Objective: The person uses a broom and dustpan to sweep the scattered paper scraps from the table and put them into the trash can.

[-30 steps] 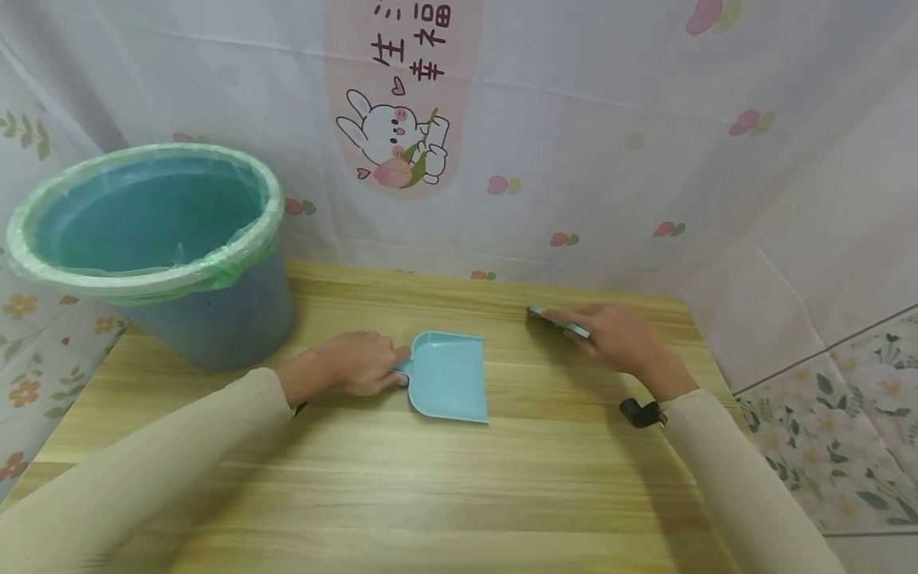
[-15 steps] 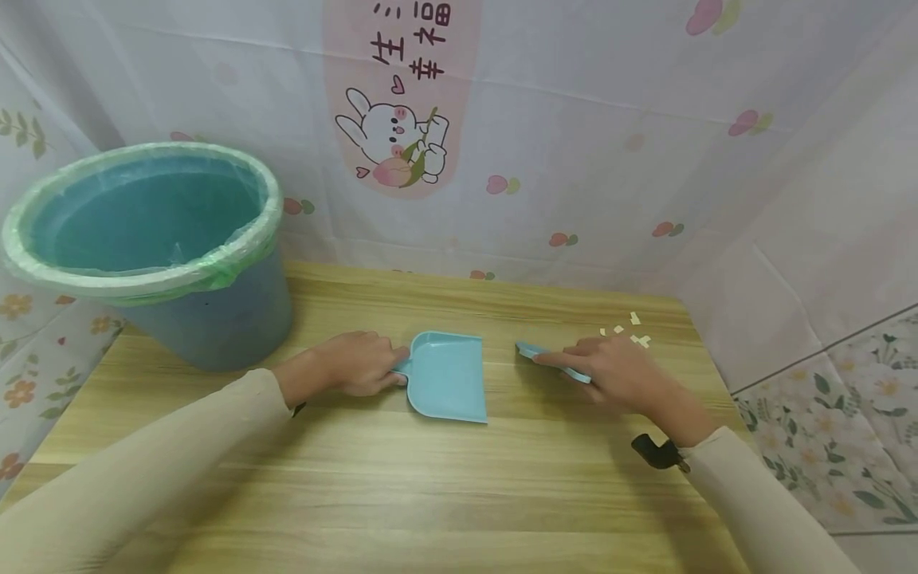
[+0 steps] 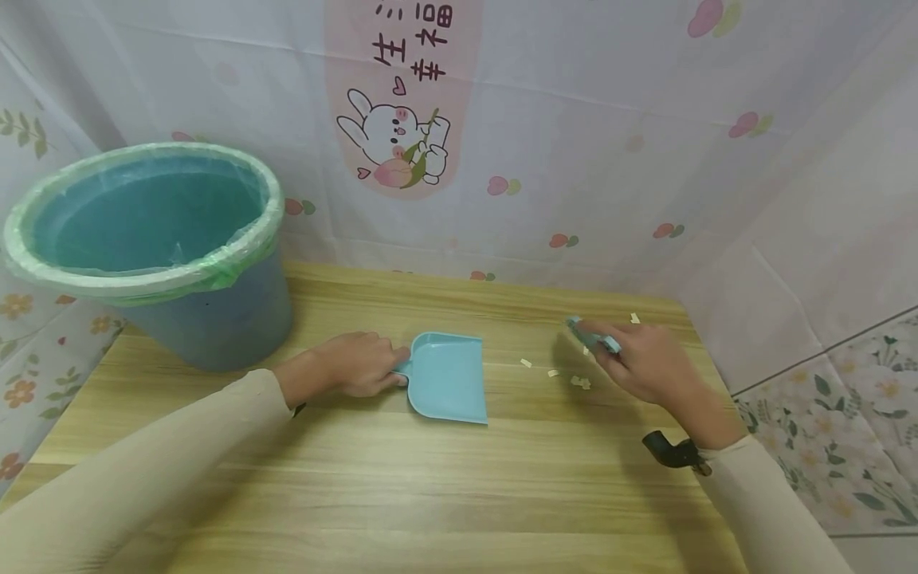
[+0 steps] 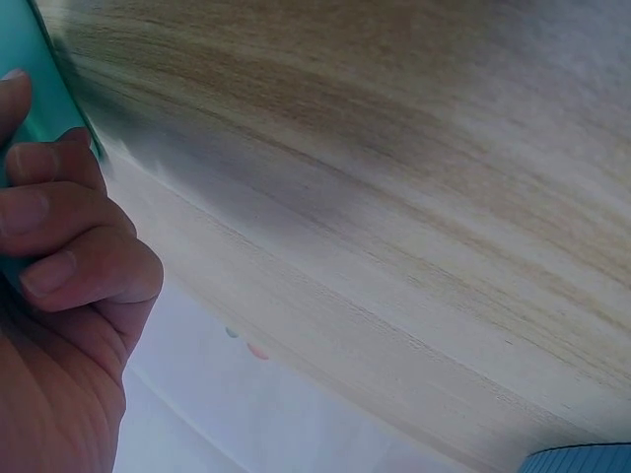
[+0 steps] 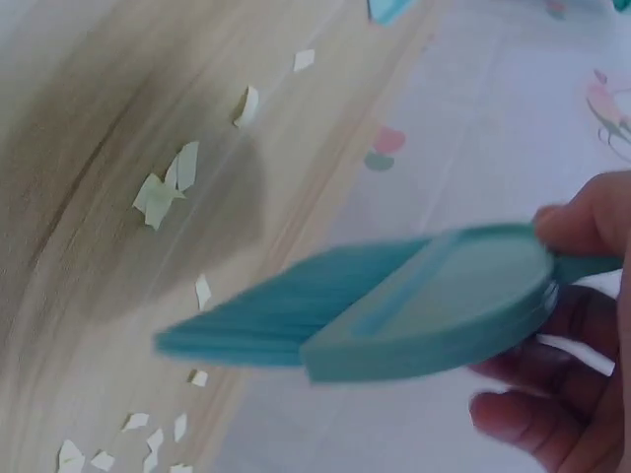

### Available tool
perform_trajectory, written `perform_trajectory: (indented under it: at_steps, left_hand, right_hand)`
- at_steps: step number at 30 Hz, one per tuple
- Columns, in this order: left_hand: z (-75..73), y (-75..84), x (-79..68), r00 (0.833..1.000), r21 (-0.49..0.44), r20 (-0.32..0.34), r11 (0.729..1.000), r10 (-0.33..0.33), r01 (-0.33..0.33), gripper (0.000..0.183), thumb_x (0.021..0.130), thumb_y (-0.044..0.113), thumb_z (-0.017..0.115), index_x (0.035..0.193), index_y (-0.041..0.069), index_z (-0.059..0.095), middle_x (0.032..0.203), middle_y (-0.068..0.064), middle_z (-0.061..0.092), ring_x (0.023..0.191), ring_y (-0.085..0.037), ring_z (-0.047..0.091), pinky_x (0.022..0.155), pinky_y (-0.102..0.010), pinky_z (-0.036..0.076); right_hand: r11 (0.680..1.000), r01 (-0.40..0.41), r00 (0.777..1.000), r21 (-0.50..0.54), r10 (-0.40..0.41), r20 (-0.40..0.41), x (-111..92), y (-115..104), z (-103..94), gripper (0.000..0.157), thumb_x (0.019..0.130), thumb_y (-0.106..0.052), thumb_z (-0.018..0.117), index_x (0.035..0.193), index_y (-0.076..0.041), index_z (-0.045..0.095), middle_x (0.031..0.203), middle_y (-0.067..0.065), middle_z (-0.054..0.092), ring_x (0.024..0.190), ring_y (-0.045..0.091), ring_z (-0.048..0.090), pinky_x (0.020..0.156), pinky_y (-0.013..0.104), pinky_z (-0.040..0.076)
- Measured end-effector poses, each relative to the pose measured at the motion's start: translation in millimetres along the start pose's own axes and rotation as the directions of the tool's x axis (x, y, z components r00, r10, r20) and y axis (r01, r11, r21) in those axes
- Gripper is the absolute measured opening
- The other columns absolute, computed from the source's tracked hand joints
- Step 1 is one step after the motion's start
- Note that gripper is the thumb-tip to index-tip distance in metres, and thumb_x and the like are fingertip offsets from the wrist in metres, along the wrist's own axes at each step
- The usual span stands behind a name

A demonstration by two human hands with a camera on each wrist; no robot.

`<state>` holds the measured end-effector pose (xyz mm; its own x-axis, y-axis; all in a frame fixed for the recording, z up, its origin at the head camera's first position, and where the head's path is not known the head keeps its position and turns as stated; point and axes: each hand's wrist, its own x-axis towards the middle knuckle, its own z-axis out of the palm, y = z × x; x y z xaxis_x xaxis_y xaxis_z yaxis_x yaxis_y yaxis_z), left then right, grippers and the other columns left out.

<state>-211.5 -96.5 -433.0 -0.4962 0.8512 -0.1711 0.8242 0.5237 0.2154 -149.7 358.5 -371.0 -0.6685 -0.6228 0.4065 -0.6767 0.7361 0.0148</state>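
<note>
In the head view my left hand (image 3: 362,364) grips the short handle of a light blue dustpan (image 3: 448,379), which lies on the wooden table with its wide mouth facing right. Curled fingers (image 4: 84,241) wrap that handle in the left wrist view. To the right, my right hand (image 3: 649,363) holds a small blue hand brush (image 5: 434,296) by its handle, bristles pointing down and left over the table. Several pale paper scraps (image 3: 582,383) lie between the dustpan and the brush. More scraps (image 5: 163,187) show around the bristles in the right wrist view, some hidden by the hand in the head view.
A large blue bucket (image 3: 208,319) lined with a clear green-tinted bag stands at the table's back left. Behind the table (image 3: 402,486) hangs a white cloth (image 3: 595,143) with a rabbit print. A tiled wall (image 3: 853,414) borders the right side.
The brush first came down toward the dustpan, then moved back up and right. Scraps hidden earlier now show, several of them closer to the dustpan. The left hand and dustpan stay put.
</note>
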Motion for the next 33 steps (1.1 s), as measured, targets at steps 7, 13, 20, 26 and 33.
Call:
perform_trajectory:
  at_steps: [7,13,20,26,33]
  left_hand:
    - [0.0,0.0,-0.5,1.000,0.003,-0.003,1.000,0.008,-0.008,0.029,0.113,0.033,0.062,0.111,0.003,0.062,0.069,0.004,0.045,0.062,-0.012,0.045,0.062,-0.032,0.044]
    - [-0.5,-0.6,-0.3,1.000,0.006,-0.006,1.000,0.007,-0.007,0.031,0.113,0.033,0.062,0.113,0.002,0.063,0.069,0.004,0.044,0.062,-0.012,0.045,0.062,-0.032,0.044]
    - [-0.2,-1.9,0.3,1.000,0.019,-0.008,1.000,0.019,-0.019,0.031,0.113,0.033,0.062,0.113,0.002,0.062,0.069,0.004,0.045,0.062,-0.012,0.046,0.062,-0.033,0.046]
    - [-1.8,-1.2,0.4,1.000,0.015,0.002,1.000,0.011,-0.011,0.031,0.114,0.033,0.062,0.114,0.002,0.062,0.070,0.003,0.046,0.063,-0.013,0.047,0.063,-0.034,0.047]
    - [-2.7,-0.3,-0.1,1.000,0.018,0.006,1.000,0.008,-0.008,0.031,0.114,0.032,0.061,0.115,0.002,0.061,0.071,0.003,0.046,0.064,-0.013,0.048,0.064,-0.035,0.047]
  right_hand:
    - [0.996,-0.082,0.996,-0.040,0.084,0.029,-0.9,-5.9,2.1,0.014,0.096,-0.016,0.064,0.106,-0.011,0.071,0.056,-0.014,0.046,0.048,-0.001,0.027,0.046,0.027,0.026]
    - [0.991,-0.132,0.988,0.017,0.131,0.076,1.4,-18.4,11.5,0.007,0.095,-0.017,0.065,0.089,-0.017,0.061,0.056,-0.019,0.031,0.051,0.000,0.025,0.048,0.028,0.027]
    - [0.976,-0.159,0.986,0.149,0.151,0.065,10.6,-25.8,30.0,0.012,0.095,-0.009,0.064,0.088,-0.017,0.059,0.060,-0.022,0.029,0.054,-0.002,0.024,0.051,0.027,0.027]
    - [0.968,-0.175,0.984,0.181,0.166,0.063,24.5,-29.3,40.1,0.013,0.098,-0.006,0.058,0.092,-0.011,0.068,0.057,-0.018,0.036,0.052,-0.001,0.025,0.051,0.027,0.027]
    - [0.966,-0.121,0.988,0.229,0.094,0.123,38.7,-34.4,43.0,0.019,0.102,-0.006,0.055,0.103,-0.008,0.074,0.063,-0.016,0.052,0.053,-0.001,0.033,0.051,0.028,0.033]
